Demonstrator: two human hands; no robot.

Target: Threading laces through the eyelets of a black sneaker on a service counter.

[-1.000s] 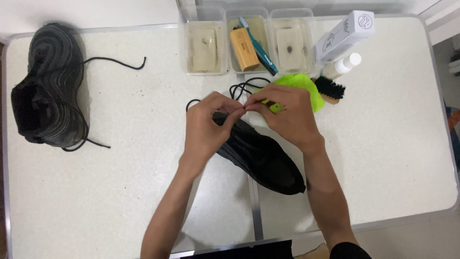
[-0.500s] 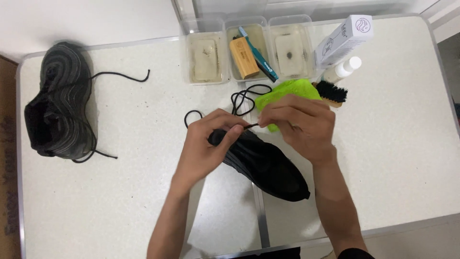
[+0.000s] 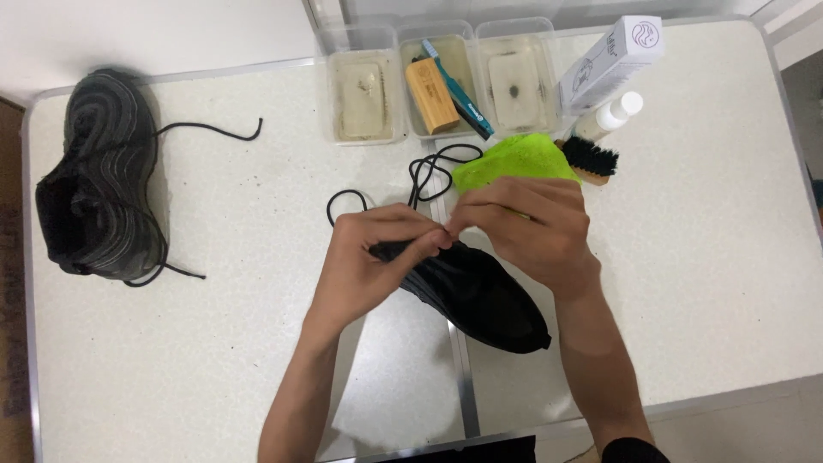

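I see both hands, L hand (image 3: 364, 257) & R hand (image 3: 523, 227), pinching the lace (image 3: 424, 167) taut over shoe (image 3: 476, 296), steadying it on table (image 3: 257, 360)

Both forearms bare, angled up and inward from bottom edge. Left hand (image 3: 364, 257) curled, knuckles up, fingers pinched at its tip. Right hand (image 3: 531, 227) arched, fingers bent down, pinched too. Fingertips of both hands meet at centre, touching.
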